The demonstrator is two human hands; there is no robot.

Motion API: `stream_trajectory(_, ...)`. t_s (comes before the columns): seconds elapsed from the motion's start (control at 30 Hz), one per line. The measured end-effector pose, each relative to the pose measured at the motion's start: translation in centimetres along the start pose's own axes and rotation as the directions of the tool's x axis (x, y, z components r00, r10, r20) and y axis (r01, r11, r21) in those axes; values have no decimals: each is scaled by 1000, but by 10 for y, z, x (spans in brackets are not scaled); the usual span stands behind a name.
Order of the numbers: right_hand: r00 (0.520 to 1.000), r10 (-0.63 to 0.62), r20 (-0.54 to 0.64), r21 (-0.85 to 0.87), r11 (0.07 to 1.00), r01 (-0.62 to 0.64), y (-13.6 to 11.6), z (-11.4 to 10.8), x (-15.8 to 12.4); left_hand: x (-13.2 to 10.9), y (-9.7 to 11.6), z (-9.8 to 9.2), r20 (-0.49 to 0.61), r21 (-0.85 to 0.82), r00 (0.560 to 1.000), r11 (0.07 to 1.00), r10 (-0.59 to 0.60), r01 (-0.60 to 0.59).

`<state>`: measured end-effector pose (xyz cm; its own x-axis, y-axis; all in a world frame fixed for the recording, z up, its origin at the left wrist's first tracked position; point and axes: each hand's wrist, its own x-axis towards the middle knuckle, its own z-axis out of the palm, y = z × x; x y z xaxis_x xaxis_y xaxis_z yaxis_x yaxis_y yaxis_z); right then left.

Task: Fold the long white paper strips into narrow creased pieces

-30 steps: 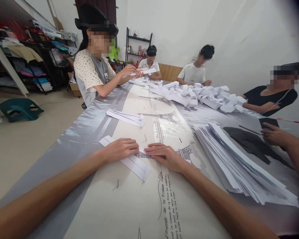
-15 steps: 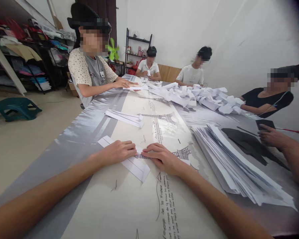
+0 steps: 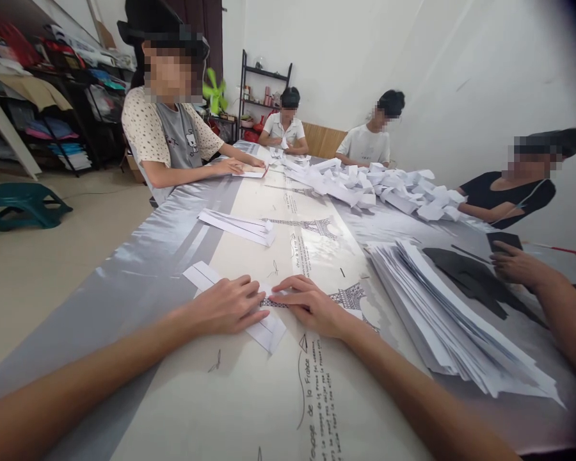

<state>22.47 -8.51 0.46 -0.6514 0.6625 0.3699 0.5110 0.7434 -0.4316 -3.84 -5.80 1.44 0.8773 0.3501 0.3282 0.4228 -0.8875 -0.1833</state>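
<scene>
A white paper strip (image 3: 269, 331) with dark lines lies slantwise on the printed tablecloth (image 3: 196, 397). My left hand (image 3: 230, 306) rests over its middle, fingers spread with the thumb apart. Just to the right, my right hand (image 3: 310, 304) has its fingertips pressed together near a small white piece that is mostly hidden; what it holds, if anything, I cannot make out. Further up the cloth lies a small stack of folded white strips (image 3: 237, 227), touched by neither hand.
A tall stack of white sheets (image 3: 451, 320) lies at the right beside a dark cloth (image 3: 475, 272). Behind it is a heap of folded white papers (image 3: 374, 186). Several people sit or stand round the table. A green stool (image 3: 26, 205) stands on the left floor.
My left hand's fingers have spread and its thumb has moved down over the strip. My right hand has hardly moved. The person at the left has shifted their hands and paper. The view has moved slightly.
</scene>
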Motion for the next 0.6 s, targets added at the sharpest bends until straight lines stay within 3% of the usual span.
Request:
stream_trajectory(0.2,1000,12,-20,-3,1000,-12,0,2,0,2,19,1,75,215,997,977,-13,-4)
stream_trajectory(0.37,998,18,-56,47,999,-15,0,3,0,5,45,1,59,420,987,900,-150,112)
stream_trajectory(0.5,998,7,-62,96,995,-1,0,-2,1,6,50,2,36,464,989,879,-147,114)
stream_trajectory(0.6,1000,-5,5,60,998,4,-2,-12,0,7,49,1,60,457,988,884,-139,97)
